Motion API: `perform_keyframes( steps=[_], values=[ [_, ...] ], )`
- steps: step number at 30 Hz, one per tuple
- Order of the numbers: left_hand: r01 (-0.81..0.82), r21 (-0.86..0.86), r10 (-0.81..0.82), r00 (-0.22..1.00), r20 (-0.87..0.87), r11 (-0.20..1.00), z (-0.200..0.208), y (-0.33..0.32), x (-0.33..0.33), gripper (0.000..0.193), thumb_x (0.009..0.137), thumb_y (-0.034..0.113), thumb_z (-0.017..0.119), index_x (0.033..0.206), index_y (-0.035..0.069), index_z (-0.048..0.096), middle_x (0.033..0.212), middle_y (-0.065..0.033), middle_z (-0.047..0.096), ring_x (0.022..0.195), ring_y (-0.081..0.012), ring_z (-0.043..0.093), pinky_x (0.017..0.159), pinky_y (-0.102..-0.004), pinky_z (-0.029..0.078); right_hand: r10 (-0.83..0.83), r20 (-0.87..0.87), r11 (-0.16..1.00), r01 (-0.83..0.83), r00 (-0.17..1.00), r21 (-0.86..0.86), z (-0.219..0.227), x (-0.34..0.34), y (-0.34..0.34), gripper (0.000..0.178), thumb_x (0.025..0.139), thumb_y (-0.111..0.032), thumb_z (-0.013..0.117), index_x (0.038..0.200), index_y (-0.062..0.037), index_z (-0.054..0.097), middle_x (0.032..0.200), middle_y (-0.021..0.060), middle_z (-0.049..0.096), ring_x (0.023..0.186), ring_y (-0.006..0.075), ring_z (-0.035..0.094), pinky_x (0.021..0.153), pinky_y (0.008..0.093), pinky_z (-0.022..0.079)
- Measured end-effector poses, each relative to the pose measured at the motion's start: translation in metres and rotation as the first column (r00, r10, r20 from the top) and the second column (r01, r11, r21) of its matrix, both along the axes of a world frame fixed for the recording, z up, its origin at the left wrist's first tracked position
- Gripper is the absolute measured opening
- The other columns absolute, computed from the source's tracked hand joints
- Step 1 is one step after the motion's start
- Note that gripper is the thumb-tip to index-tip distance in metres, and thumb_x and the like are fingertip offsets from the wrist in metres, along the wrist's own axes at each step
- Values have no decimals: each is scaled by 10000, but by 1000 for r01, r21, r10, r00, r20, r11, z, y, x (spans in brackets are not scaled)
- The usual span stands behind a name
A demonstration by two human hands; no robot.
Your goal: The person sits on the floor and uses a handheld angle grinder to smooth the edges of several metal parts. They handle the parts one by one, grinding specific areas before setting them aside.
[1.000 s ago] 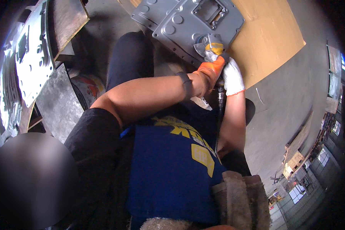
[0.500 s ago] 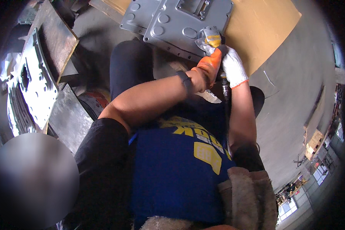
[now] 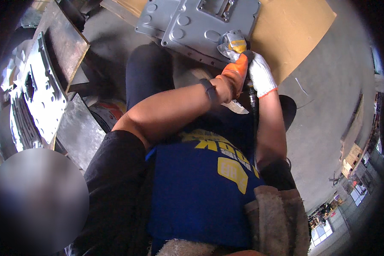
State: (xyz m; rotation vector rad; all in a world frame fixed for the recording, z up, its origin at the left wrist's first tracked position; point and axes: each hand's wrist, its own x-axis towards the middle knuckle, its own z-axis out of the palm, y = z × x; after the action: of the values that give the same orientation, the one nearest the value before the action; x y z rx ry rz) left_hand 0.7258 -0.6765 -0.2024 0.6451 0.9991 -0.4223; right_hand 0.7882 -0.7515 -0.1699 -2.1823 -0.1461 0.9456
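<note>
My left hand [image 3: 234,73], in an orange glove, is wrapped round the rear of a hand-held air grinder [image 3: 236,44]. From the other side my right hand [image 3: 261,76], in a white knit glove with an orange cuff, grips the same tool. Its rounded head is yellow and grey, held at the near edge of a grey metal cover [image 3: 196,32]. The hand grips hide much of the tool's body, and I cannot tell whether its disc touches the metal. A dark air hose [image 3: 253,102] runs back from it between my forearms. Raised round bosses and a rectangular opening mark the cover.
A second grey cover [image 3: 153,19] lies partly under the first. Brown cardboard [image 3: 292,36] spreads beneath and to the right. At left stand a rusty metal sheet [image 3: 64,42], a stack of bright cut plates [image 3: 42,89] and a grey plate [image 3: 81,130]. My bent knee [image 3: 147,70] is close by.
The whole view has shifted very slightly. Both hands stay closed on the grinder, at nearly the same spot on the cover's near edge.
</note>
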Motion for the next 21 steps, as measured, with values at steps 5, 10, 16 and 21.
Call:
perform_keyframes(
  steps=[5, 10, 16, 21],
  values=[
    [-16, 24, 16, 1000, 18, 1000, 1, -9, -1, 714, 791, 639, 636, 1185, 44, 637, 1071, -89, 685, 894, -235, 651, 810, -372, 510, -35, 34, 990, 29, 999, 141, -10, 0, -10, 466, 840, -445, 662, 1054, -32, 688, 906, 114, 707, 815, 190, 650, 710, 362, 504],
    [-65, 64, 61, 996, 62, 996, -17, -16, -7, 700, 820, 639, 601, 1161, 29, 641, 1072, -94, 685, 907, -243, 653, 814, -354, 510, 44, 93, 979, -62, 995, 194, -39, 5, -13, 427, 852, -378, 665, 1039, 6, 682, 914, 112, 709, 817, 175, 610, 754, 369, 491],
    [-56, 61, 57, 998, -2, 997, -31, -2, 0, 706, 850, 650, 532, 1173, 31, 635, 1116, -105, 672, 955, -243, 642, 852, -364, 502, 42, -3, 971, -40, 999, 238, 1, -7, 8, 385, 904, -356, 602, 1036, -3, 685, 874, 55, 677, 788, 122, 580, 712, 324, 487],
    [-23, 83, 24, 1000, -2, 996, -9, 0, -4, 697, 804, 642, 598, 1157, 42, 639, 1071, -85, 678, 896, -255, 649, 818, -422, 518, -156, -313, 914, 257, 937, 314, -23, 1, -1, 374, 913, -357, 580, 1029, -18, 689, 896, 46, 670, 789, 122, 580, 709, 327, 495]
  ],
)
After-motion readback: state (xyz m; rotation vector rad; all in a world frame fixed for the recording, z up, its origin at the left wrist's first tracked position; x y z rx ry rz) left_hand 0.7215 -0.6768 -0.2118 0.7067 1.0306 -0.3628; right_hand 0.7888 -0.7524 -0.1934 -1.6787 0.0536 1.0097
